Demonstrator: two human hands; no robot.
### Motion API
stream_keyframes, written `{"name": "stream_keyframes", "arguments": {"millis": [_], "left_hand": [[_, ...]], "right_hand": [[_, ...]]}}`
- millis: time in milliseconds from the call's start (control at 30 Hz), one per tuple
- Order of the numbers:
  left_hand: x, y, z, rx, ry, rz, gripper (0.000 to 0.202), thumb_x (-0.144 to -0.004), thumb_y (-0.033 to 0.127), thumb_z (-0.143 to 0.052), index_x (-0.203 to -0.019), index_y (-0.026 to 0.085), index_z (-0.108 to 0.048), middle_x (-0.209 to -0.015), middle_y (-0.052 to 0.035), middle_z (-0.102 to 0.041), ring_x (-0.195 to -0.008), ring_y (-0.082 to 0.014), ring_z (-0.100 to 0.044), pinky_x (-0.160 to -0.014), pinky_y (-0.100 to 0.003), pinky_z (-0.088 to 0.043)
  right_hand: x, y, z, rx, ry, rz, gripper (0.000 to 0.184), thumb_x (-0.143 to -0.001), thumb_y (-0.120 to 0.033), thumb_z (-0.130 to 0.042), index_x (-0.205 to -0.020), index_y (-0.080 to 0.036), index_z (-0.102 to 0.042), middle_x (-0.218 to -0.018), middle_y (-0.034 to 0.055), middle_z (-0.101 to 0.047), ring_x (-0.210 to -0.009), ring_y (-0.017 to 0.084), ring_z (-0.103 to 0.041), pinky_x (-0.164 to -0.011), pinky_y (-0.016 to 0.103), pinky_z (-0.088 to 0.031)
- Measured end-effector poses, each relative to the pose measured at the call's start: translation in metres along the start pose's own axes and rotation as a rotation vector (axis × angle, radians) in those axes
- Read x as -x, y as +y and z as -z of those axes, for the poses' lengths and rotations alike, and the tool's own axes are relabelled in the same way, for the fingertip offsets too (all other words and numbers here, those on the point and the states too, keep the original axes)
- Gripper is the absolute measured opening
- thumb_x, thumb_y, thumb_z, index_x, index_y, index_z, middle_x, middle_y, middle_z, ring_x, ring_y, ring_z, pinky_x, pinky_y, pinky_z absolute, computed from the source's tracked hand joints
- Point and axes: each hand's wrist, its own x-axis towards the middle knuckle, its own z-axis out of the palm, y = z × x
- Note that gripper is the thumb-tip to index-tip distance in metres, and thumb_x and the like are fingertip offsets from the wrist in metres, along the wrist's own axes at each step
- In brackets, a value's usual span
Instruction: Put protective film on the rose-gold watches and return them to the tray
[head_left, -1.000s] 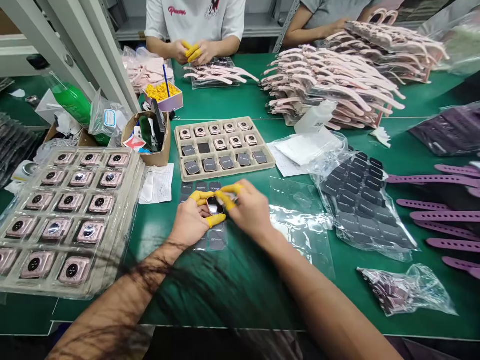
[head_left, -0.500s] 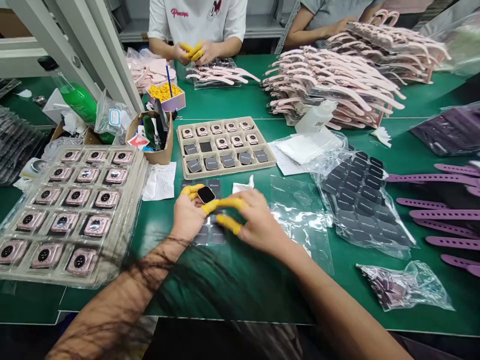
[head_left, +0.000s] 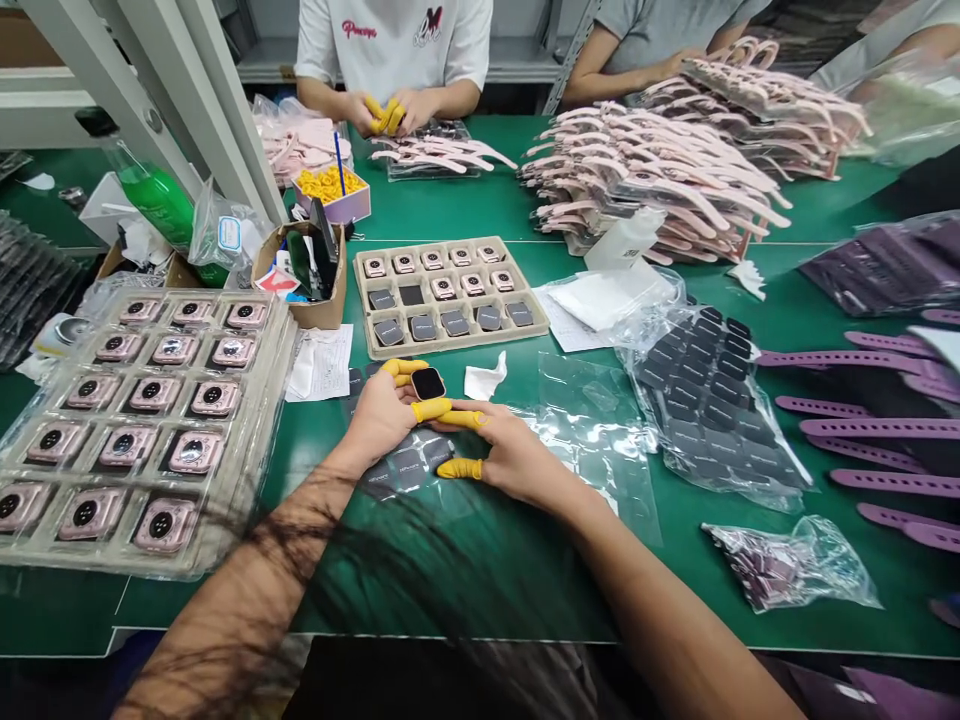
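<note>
- The watch point(head_left: 428, 383): black screen, rounded corners, pale rim.
- Faces up; long axis unclear.
- My left hand point(head_left: 381, 415) grips it, nearer me than the tray point(head_left: 457, 344).
- My right hand's point(head_left: 517, 452) grip I can't tell.

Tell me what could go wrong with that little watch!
The watch is held in the left hand, so it could drop onto the green table. Its dark screen faces up, so a stray touch might smudge it. The right hand, close to the sheet of dark squares, might crumple that.
</note>
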Motion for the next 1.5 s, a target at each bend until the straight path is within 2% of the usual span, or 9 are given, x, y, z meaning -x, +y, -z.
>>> {"name": "stream_keyframes", "arguments": {"millis": [333,533,700,800,933,1033,1133,1300,1500], "left_hand": [[0.001,0.008,0.011,0.078,-0.025,0.052,0.058,-0.056,0.022,-0.092,-0.105,0.011,-0.063,-0.103,-0.0098,-0.074,-0.083,-0.0161,-0.071,-0.084,-0.032,-0.058],[-0.003,0.016,0.009,0.063,0.019,0.121,0.061,-0.045,0.016,-0.094,-0.1,0.013,-0.067,-0.103,-0.0071,-0.075,-0.086,-0.0176,-0.072,-0.079,-0.027,-0.059],[-0.006,0.014,0.009,0.022,0.04,0.109,0.058,-0.049,0.021,-0.093,-0.101,0.015,-0.067,-0.105,-0.0063,-0.074,-0.09,-0.0185,-0.072,-0.082,-0.028,-0.06],[-0.003,0.01,0.004,-0.023,0.067,0.021,0.063,-0.047,0.019,-0.094,-0.104,0.015,-0.067,-0.103,-0.0051,-0.073,-0.092,-0.0171,-0.071,-0.089,-0.028,-0.059],[0.005,0.002,-0.005,-0.07,0.064,-0.034,0.069,-0.043,0.018,-0.095,-0.106,0.016,-0.066,-0.095,-0.0034,-0.072,-0.084,-0.0158,-0.07,-0.087,-0.031,-0.058],[0.013,-0.001,-0.011,-0.142,0.018,-0.047,0.068,-0.046,0.021,-0.095,-0.107,0.016,-0.066,-0.089,-0.0023,-0.071,-0.077,-0.0145,-0.068,-0.083,-0.031,-0.058],[0.018,-0.004,-0.013,-0.209,-0.012,-0.061,0.064,-0.052,0.022,-0.093,-0.11,0.017,-0.065,-0.088,-0.0023,-0.071,-0.074,-0.0141,-0.066,-0.078,-0.029,-0.057],[0.016,-0.012,-0.005,-0.307,-0.08,-0.08,0.057,-0.062,0.02,-0.088,-0.114,0.018,-0.065,-0.082,-0.0022,-0.07,-0.073,-0.0155,-0.067,-0.076,-0.029,-0.056],[0.017,-0.015,-0.004,-0.42,-0.083,-0.082,0.055,-0.064,0.015,-0.085,-0.116,0.019,-0.066,-0.079,-0.0014,-0.071,-0.072,-0.0157,-0.069,-0.075,-0.029,-0.056]], "right_hand": [[-0.027,-0.011,0.003,-0.01,-0.001,-0.021,0.015,-0.078,-0.028,-0.08,-0.092,-0.024,-0.073,-0.092,0.0021,-0.076,-0.096,0.023,-0.062,-0.092,0.04,-0.05],[-0.033,0.002,0.006,-0.184,0.023,0.104,0.007,-0.086,-0.029,-0.073,-0.091,-0.024,-0.074,-0.089,-0.0004,-0.075,-0.09,0.016,-0.062,-0.088,0.029,-0.048],[-0.024,0.002,0.019,-0.412,0.074,0.191,0.019,-0.08,-0.043,-0.078,-0.081,-0.024,-0.072,-0.101,0.0028,-0.071,-0.107,0.02,-0.056,-0.103,0.038,-0.043],[-0.019,-0.002,0.028,-0.796,0.024,0.112,0.046,-0.066,-0.065,-0.08,-0.073,-0.022,-0.065,-0.09,0.0012,-0.067,-0.09,0.018,-0.06,-0.09,0.037,-0.05],[-0.02,-0.003,0.026,-1.081,0.143,-0.08,0.054,-0.056,-0.067,-0.084,-0.075,-0.022,-0.062,-0.077,-0.0049,-0.064,-0.073,0.012,-0.058,-0.071,0.029,-0.052],[-0.023,-0.005,0.019,-1.072,0.308,-0.254,0.052,-0.059,-0.063,-0.084,-0.087,-0.024,-0.065,-0.078,-0.0059,-0.066,-0.067,0.01,-0.055,-0.059,0.023,-0.047],[-0.022,-0.009,0.014,-0.968,0.445,-0.39,0.045,-0.062,-0.054,-0.086,-0.084,-0.021,-0.066,-0.076,-0.0045,-0.066,-0.069,0.01,-0.059,-0.064,0.023,-0.05],[-0.022,-0.008,0.005,-0.961,0.352,-0.515,0.045,-0.056,-0.05,-0.089,-0.079,-0.018,-0.067,-0.076,0.0004,-0.069,-0.072,0.014,-0.064,-0.067,0.028,-0.057],[-0.022,-0.01,-0.005,-0.921,0.391,-0.546,0.043,-0.056,-0.049,-0.09,-0.079,-0.02,-0.069,-0.075,0.0016,-0.07,-0.07,0.017,-0.065,-0.066,0.031,-0.058]]}}
